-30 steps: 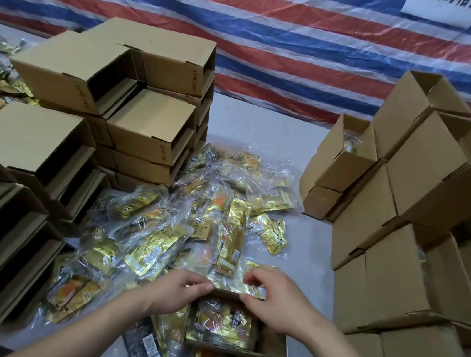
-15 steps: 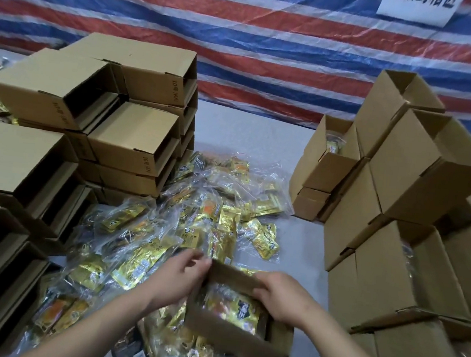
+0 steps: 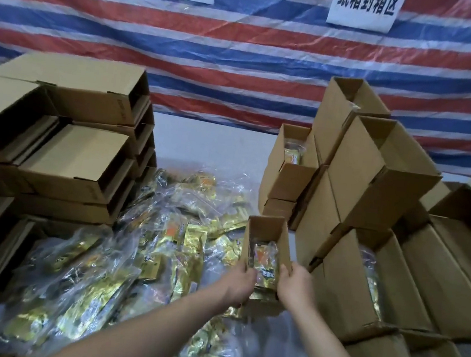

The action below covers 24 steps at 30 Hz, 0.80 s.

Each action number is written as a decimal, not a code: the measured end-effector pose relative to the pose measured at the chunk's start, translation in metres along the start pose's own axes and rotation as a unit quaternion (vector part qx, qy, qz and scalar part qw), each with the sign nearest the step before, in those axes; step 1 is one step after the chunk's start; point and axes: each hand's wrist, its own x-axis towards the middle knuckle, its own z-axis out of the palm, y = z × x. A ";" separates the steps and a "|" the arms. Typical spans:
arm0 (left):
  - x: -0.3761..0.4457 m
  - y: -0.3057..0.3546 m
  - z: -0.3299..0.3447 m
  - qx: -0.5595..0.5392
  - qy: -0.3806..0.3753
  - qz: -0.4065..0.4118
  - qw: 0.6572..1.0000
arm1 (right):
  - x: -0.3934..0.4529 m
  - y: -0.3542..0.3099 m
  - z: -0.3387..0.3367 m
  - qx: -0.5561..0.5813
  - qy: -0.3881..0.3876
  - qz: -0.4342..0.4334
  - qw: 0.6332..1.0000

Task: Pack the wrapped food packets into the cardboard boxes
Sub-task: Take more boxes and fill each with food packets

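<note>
**Wrapped food packets boxed and the carton in both hands**

Wrapped food packets (image 3: pixel 264 264) sit inside the small cardboard box (image 3: pixel 269 234) that the person holds over the table, just in front of the stacked cartons on the right; the left hand (image 3: pixel 239 285) grips the box's left wall, fingers curled over the edge, and the right hand (image 3: pixel 294 286) grips its right wall the same way; the open mouth faces the person and tips upward.

What could go wrong, to my eye: the box has no flap closed, so if it tilts further toward the person the slick gold-and-clear packets may slide out; the filled boxes on the right (image 3: pixel 374 175) are piled leaning on one another, and setting this one down hard against them could nudge the pile over; the loose heap of packets (image 3: pixel 163 243) under the arms is slippery, so a forearm dragging through it could sweep some off the table (image 3: pixel 211 144).

As for the containers: the box in hand shows at least one orange-and-gold packet, how many beneath I cannot tell; a small open box on the right stack (image 3: pixel 291 158) shows a packet inside, and a larger one lower down (image 3: pixel 363 279) shows clear wrapping at its mouth; the boxes stacked on the left (image 3: pixel 79 162) lie on their sides with dark mouths, seemingly empty.
</note>
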 end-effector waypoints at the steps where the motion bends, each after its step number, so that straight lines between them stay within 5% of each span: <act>1: 0.010 0.002 0.004 0.017 0.005 0.008 1.000 | 0.007 0.002 0.000 0.001 -0.002 0.012 1.000; 14: 0.130 0.023 0.023 0.060 -0.011 -0.025 0.998 | 0.082 0.007 0.013 0.072 -0.071 0.097 0.990; 24: 0.165 0.010 0.035 0.106 0.024 -0.014 0.994 | 0.114 0.015 0.019 0.078 -0.082 0.076 0.991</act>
